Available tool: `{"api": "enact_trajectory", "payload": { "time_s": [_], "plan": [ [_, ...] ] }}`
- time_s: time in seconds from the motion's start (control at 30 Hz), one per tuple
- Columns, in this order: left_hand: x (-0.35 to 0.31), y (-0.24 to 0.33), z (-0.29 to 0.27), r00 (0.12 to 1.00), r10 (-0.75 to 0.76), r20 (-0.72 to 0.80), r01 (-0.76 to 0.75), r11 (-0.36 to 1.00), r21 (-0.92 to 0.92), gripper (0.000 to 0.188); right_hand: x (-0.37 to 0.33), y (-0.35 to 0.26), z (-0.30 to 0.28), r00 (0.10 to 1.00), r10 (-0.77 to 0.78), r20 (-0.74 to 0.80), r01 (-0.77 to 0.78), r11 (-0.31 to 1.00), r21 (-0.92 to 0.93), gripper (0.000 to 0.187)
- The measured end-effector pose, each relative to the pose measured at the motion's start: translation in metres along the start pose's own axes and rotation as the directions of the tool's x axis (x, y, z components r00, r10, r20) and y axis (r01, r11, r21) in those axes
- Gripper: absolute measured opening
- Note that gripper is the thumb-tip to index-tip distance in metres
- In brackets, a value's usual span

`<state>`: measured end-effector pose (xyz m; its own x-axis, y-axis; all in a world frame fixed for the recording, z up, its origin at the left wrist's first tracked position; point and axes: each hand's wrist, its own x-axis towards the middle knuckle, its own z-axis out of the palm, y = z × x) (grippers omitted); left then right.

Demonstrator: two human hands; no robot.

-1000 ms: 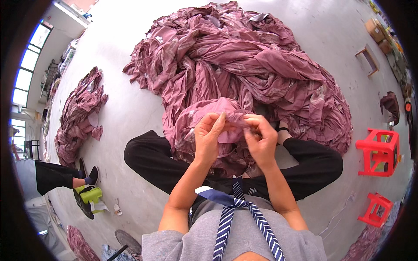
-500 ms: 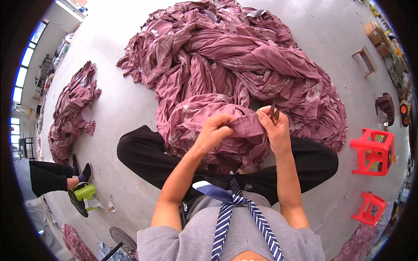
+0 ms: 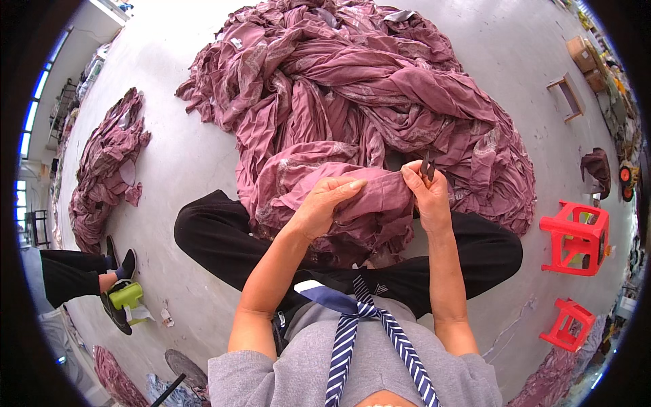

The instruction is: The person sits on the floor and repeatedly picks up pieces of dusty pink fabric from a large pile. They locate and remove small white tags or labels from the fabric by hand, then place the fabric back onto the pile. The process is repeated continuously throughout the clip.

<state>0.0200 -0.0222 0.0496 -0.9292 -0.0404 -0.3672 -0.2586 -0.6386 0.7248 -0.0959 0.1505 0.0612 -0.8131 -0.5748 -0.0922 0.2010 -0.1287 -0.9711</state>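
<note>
Fingers of both hands, left hand point(image 3: 324, 207) and right hand point(image 3: 427, 197), pinch a crumpled mauve garment point(image 3: 376, 197), faintly patterned

Over on the grey concrete floor point(image 3: 183, 156), taking the big red plastic stool point(image 3: 575, 237) as our marker: just below it sits a smaller red stool point(image 3: 566, 324), tipped a little. Above it, a dark maroon bundle point(image 3: 597, 171) lies crumpled, and higher again a small wooden stool point(image 3: 568, 96) stands near some brown cardboard boxes point(image 3: 588, 60). Far across the floor to the left of the red stool, a separate heap of mauve cloth point(image 3: 105, 169) sprawls by the wall. Below that heap, another person's dark trouser leg point(image 3: 68, 271) and black shoe point(image 3: 115, 313) come in, with a lime-green cup point(image 3: 125, 296) touching the shoe.
</note>
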Motion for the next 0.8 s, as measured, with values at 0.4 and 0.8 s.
{"api": "enact_trajectory", "payload": {
  "time_s": [0.4,0.8],
  "plan": [
    [0.007,-0.026,-0.025,0.915,0.395,0.084,-0.136,0.105,0.985,0.077,0.006,-0.064,-0.02,0.967,0.093,-0.239,-0.116,0.99,-0.086,0.012],
    [0.011,-0.024,-0.02,0.926,0.197,-0.322,-0.068,0.926,0.371,0.029,-0.066,-0.035,-0.05,0.975,-0.078,-0.207,0.057,0.993,-0.102,0.019]
  ]
}}
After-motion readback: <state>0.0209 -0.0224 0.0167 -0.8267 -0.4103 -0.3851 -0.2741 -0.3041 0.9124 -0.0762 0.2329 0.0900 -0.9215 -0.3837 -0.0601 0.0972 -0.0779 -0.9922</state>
